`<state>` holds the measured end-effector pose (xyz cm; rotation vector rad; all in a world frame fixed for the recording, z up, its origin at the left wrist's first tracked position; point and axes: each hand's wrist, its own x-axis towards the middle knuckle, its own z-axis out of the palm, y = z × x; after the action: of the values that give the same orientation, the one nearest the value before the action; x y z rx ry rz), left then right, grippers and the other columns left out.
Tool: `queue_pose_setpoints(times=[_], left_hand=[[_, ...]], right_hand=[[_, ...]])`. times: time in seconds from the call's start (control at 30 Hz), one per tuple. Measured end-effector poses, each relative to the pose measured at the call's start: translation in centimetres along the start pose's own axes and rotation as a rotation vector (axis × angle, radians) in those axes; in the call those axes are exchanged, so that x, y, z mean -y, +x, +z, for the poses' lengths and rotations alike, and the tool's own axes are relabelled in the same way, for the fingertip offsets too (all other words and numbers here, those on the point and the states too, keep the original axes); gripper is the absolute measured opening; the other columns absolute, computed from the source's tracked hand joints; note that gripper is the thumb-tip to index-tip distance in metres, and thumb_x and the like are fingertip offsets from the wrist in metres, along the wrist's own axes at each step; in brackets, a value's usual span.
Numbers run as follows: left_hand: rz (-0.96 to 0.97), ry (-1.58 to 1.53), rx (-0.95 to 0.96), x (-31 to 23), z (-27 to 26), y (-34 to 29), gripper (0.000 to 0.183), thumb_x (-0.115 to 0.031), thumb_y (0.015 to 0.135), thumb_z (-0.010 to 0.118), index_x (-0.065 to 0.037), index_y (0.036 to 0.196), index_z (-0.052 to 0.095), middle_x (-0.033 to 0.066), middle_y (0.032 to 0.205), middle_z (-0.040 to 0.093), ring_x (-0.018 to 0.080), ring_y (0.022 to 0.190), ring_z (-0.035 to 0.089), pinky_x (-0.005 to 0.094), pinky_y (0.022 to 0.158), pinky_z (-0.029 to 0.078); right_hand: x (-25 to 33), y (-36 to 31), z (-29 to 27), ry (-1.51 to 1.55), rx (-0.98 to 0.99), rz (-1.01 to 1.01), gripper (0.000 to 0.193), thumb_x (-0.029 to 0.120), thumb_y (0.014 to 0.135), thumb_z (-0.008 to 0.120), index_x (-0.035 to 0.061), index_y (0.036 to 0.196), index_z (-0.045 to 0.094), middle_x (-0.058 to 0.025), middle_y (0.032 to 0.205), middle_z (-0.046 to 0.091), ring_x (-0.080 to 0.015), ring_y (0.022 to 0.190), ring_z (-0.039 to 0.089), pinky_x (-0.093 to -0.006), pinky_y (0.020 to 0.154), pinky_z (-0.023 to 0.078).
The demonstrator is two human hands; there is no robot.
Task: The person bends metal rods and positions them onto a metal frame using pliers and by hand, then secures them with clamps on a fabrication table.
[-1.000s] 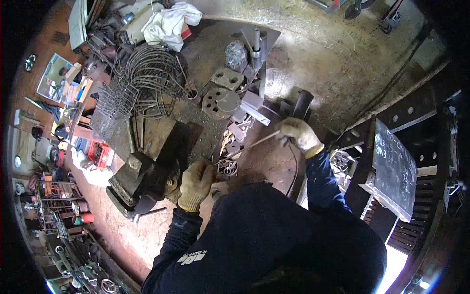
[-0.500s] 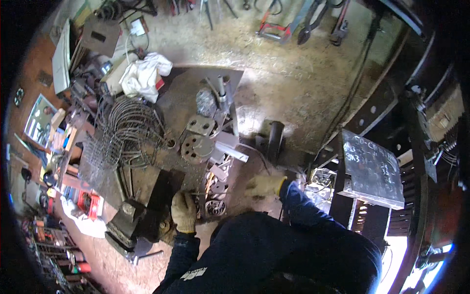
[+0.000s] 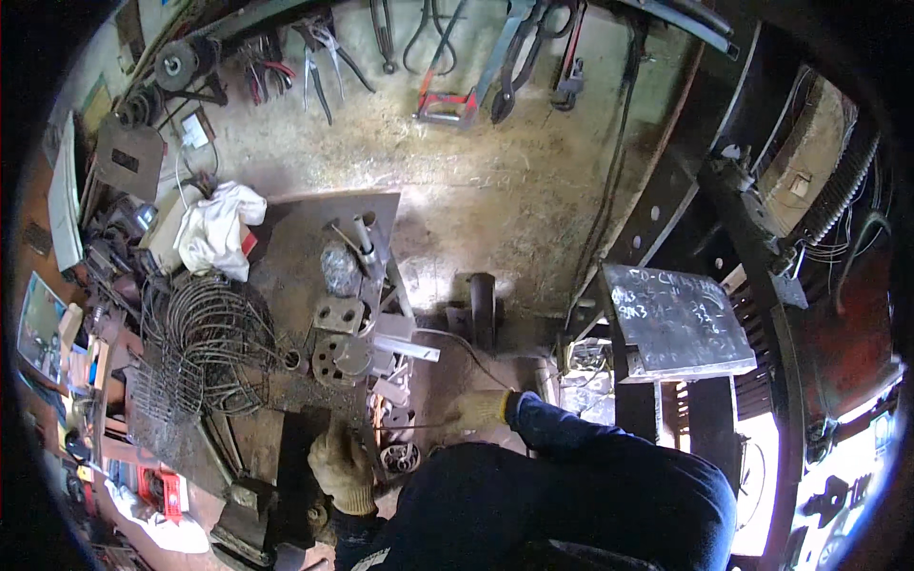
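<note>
My left hand (image 3: 340, 466), in a pale work glove, is closed at the bench edge beside a dark metal block. From it a thin metal rod (image 3: 411, 426) runs right toward my right hand (image 3: 478, 409), gloved too. The right fingers are curled at the rod's other end, partly blurred. Below the left hand, a bench vise (image 3: 248, 519) stands at the bench corner. Under the rod, a round metal piece with cut-outs (image 3: 400, 458) lies among flat scraps. Plates with round holes (image 3: 338, 360) rest on the bench beyond the left hand.
Coiled wire rings (image 3: 214, 333) cover the left of the steel bench (image 3: 295, 224). A white cloth (image 3: 221, 231) lies behind them, with upright pipes (image 3: 366, 238) to its right. Hand tools, including a red hacksaw (image 3: 447, 107), hang on the wall. A chalk-marked plate (image 3: 678, 324) stands right.
The view has tilted up and shifted right, showing more wall tools. Both hands stay at the ends of the thin rod, with little change in their grip.
</note>
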<state>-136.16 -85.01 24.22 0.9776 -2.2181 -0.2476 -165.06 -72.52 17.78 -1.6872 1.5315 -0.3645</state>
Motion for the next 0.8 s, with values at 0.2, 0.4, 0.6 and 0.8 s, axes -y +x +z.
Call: queue_pose_setpoints(times=[0.2, 0.4, 0.6, 0.8], left_hand=[[-0.138, -0.804, -0.181, -5.0, 3.4, 7.9, 0.020, -0.004, 0.102, 0.056, 0.004, 0.115, 0.068, 0.0177, 0.108, 0.074, 0.0273, 0.099, 0.071, 0.0359, 0.086, 0.056], [0.114, -0.757, -0.039, -11.2, 3.5, 12.1, 0.015, -0.002, 0.098, 0.058, 0.000, 0.109, 0.069, 0.0164, 0.093, 0.074, 0.0239, 0.080, 0.070, 0.0343, 0.076, 0.055], [0.526, -0.548, 0.115, -14.0, 5.5, 16.5, 0.025, 0.000, 0.089, 0.069, -0.007, 0.112, 0.072, 0.0132, 0.109, 0.072, 0.0250, 0.094, 0.070, 0.0371, 0.088, 0.058], [0.930, -0.371, -0.340, -22.4, -4.8, 31.4, 0.038, -0.020, 0.086, 0.076, -0.008, 0.122, 0.068, 0.0125, 0.124, 0.069, 0.0303, 0.115, 0.065, 0.0427, 0.095, 0.054]], right_hand=[[0.9, 0.5, -2.0, 0.093, -0.168, -0.018, 0.057, 0.052, 0.095, 0.064, 0.0027, 0.122, 0.071, -0.0232, 0.118, 0.071, -0.0395, 0.110, 0.067, -0.0456, 0.097, 0.051], [5.9, -2.5, -5.3, 0.160, -0.268, 0.192, 0.058, 0.052, 0.098, 0.061, 0.0016, 0.126, 0.067, -0.0248, 0.116, 0.071, -0.0377, 0.111, 0.066, -0.0454, 0.099, 0.050], [1.6, -3.3, -3.9, 0.774, -0.646, 0.194, 0.038, 0.034, 0.105, 0.062, 0.0017, 0.125, 0.068, -0.0027, 0.100, 0.072, -0.0102, 0.093, 0.059, -0.0305, 0.086, 0.051], [-1.2, -5.6, -3.9, 0.951, -0.980, 0.238, 0.035, 0.031, 0.107, 0.059, 0.0058, 0.129, 0.070, 0.0039, 0.094, 0.067, -0.0062, 0.084, 0.056, -0.0260, 0.074, 0.049]])
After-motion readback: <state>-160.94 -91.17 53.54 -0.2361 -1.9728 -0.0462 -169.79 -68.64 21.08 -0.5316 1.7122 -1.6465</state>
